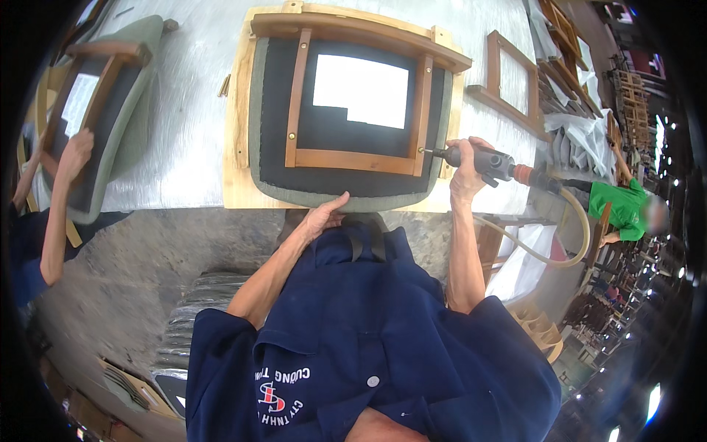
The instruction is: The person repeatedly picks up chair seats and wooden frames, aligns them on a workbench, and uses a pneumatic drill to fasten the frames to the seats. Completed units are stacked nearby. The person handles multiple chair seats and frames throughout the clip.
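Face down on a light wooden board (234,132) lies an upholstered chair seat (353,193) with grey-green edging and a black underside. A brown wooden frame (346,161) rests on that underside, with screws along its side rails and a white paper label (361,88) inside it. My right hand (466,169) is wrapped round an air screwdriver (492,163); its bit meets the right rail near a screw. At the seat's near edge my left hand (328,214) grips the padded rim, thumb on top and fingers hidden below.
A yellowish air hose (585,228) loops from the tool on the right. Another brown frame (515,81) lies on the metal-topped table (184,110). At left, a co-worker's hand (76,153) touches another seat (140,81). A person in green (615,208) is at far right.
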Demonstrator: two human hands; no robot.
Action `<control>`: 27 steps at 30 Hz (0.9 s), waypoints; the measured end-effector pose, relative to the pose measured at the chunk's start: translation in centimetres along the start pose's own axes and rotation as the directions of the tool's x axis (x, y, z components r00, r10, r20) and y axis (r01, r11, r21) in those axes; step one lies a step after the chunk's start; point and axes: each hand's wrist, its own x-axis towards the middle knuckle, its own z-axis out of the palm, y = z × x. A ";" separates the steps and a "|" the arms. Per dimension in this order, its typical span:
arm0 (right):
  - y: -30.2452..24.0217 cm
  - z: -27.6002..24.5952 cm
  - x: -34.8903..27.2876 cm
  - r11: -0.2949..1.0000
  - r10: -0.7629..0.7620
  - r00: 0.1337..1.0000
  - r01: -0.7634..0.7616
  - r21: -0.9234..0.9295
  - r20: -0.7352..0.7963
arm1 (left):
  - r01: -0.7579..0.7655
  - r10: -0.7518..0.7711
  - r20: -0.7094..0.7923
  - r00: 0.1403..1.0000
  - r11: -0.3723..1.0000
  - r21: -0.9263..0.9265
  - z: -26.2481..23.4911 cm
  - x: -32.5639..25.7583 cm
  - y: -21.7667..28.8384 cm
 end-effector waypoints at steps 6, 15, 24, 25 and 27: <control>0.4 0.1 -1.4 0.991 -0.079 0.994 0.087 -0.100 0.082 | 0.023 -0.022 0.075 0.997 1.000 -0.018 0.1 -0.3 0.5; -0.6 1.3 -0.2 0.979 0.033 0.977 0.011 -0.203 0.211 | 0.053 -0.051 0.109 0.993 0.998 -0.023 -0.7 0.8 -0.3; -2.3 0.9 -1.0 0.975 -0.198 0.976 0.187 -0.122 -0.088 | -0.182 0.169 0.103 0.980 0.575 0.797 1.9 -4.2 1.2; -2.4 0.1 -0.8 0.982 -0.162 0.979 0.172 0.073 -0.128 | -0.230 0.262 0.144 0.954 0.339 0.912 3.0 -5.5 1.3; -1.9 -2.6 -0.4 0.963 -0.263 0.951 0.270 0.018 -0.165 | -0.359 0.464 0.229 0.856 0.214 0.909 5.2 -6.5 2.8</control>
